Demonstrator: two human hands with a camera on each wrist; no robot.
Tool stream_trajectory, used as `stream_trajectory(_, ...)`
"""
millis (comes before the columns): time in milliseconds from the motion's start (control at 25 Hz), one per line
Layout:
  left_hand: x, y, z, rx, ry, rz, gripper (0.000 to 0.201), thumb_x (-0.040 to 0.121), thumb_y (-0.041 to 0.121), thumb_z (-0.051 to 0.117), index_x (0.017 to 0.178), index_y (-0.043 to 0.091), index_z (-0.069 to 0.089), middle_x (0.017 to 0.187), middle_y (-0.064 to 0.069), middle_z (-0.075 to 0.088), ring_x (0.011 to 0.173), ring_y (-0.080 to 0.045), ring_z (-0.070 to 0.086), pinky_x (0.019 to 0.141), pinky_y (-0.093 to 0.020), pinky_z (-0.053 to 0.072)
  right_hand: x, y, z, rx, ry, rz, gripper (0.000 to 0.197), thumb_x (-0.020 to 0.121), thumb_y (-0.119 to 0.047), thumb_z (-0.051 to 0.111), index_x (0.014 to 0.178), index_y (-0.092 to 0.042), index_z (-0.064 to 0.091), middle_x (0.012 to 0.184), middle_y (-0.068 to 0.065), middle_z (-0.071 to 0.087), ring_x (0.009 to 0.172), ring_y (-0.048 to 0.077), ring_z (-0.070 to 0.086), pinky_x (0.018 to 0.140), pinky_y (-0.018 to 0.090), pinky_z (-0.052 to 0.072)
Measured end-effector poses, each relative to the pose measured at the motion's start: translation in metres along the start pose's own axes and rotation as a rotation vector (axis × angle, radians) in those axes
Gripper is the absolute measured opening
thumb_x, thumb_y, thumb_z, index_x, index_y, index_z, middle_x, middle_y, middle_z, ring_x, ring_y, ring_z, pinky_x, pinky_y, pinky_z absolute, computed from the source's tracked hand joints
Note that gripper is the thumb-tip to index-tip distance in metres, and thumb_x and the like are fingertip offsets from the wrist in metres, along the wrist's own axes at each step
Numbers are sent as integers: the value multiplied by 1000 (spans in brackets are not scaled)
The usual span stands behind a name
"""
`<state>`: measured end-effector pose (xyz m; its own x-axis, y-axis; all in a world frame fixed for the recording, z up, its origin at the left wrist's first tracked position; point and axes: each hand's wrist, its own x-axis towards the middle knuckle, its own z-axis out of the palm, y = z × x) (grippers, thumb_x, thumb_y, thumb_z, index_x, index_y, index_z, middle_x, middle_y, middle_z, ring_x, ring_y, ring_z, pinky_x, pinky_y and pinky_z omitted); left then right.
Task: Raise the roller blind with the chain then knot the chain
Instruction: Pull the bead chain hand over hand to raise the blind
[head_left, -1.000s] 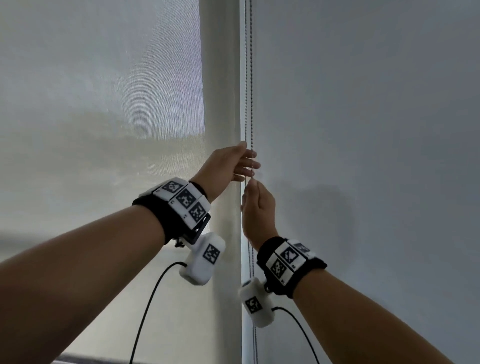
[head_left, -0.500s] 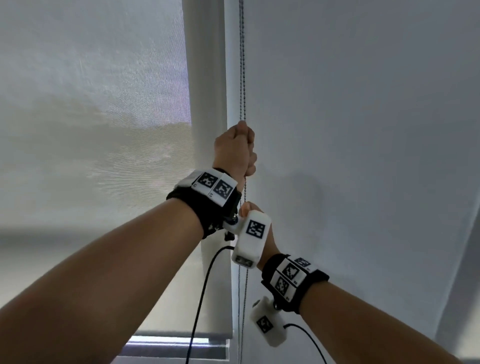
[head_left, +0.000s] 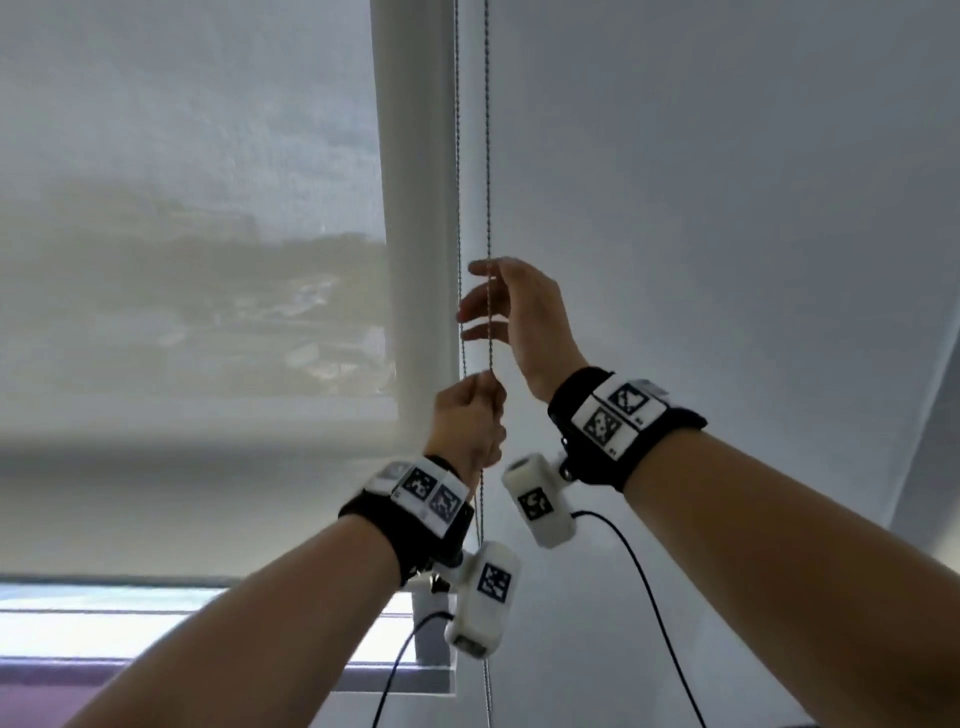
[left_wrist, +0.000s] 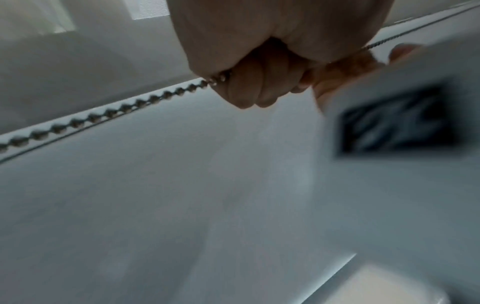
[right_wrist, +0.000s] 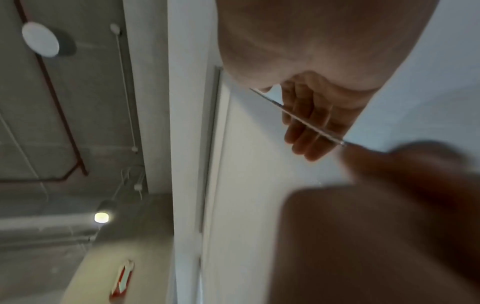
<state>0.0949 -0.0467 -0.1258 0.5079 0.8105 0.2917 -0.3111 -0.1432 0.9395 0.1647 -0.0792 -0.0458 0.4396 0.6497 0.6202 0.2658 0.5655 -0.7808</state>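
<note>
The translucent roller blind (head_left: 197, 260) covers the window on the left, its bottom bar (head_left: 156, 578) above a strip of bare glass. Two strands of bead chain (head_left: 489, 156) hang beside the white frame. My left hand (head_left: 470, 421) is a fist that grips the right strand; the left wrist view shows the beads (left_wrist: 116, 111) running into the curled fingers (left_wrist: 259, 88). Just above it, my right hand (head_left: 519, 306) is spread, fingers straight. In the right wrist view the chain (right_wrist: 306, 121) crosses its fingers (right_wrist: 309, 142), with no grip showing.
A plain white wall (head_left: 727, 234) fills the right side. The white window frame post (head_left: 415, 156) stands just left of the chain. Black cables (head_left: 649, 597) trail from the wrist cameras. A concrete ceiling with lamps (right_wrist: 40, 39) shows in the right wrist view.
My left hand has come down from above the right hand, still gripping the chain. My right hand has let go, risen above the left and spread its fingers. The blind's bottom edge sits higher.
</note>
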Motion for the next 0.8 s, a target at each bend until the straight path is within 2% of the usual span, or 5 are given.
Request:
stream_trajectory(200,-11,-34,-15,80,-75,-19,44,95,21,41,52,21,45,53,1,35,48,-15,31,49,-25,24,3,-11,21,49,-19,178,44,100,-31,33,57,-21,34,50,-4,26,38,11,18,41,20,17)
stream_trajectory(320,-4,-26,-25,78,-140,-61,39,97,25,41,63,16,59,54,0,46,47,-13,41,45,-21,34,1,-9,23,56,6,150,44,100,-31,33,57,-23,29,48,-5,24,37,10,16,42,19,15)
stream_trajectory(440,3,-10,-31,-45,-193,-30,33,98,25,38,88,8,65,69,-4,69,68,-17,63,72,-30,51,0,-1,20,64,20,86,45,102,-31,33,58,-22,29,46,-6,23,36,9,15,40,17,17)
stream_trajectory(640,24,43,-29,25,-232,98,46,97,36,33,104,2,63,94,-16,69,93,-29,64,91,-42,48,-20,22,11,30,54,56,48,104,-28,33,58,-17,40,42,-9,35,34,6,30,39,18,28)
stream_trajectory(800,31,84,-12,45,-317,90,52,98,40,26,117,3,58,109,-18,67,102,-29,64,94,-40,48,-45,45,1,91,33,178,47,103,-33,34,57,-21,30,45,-7,25,35,7,19,37,13,19)
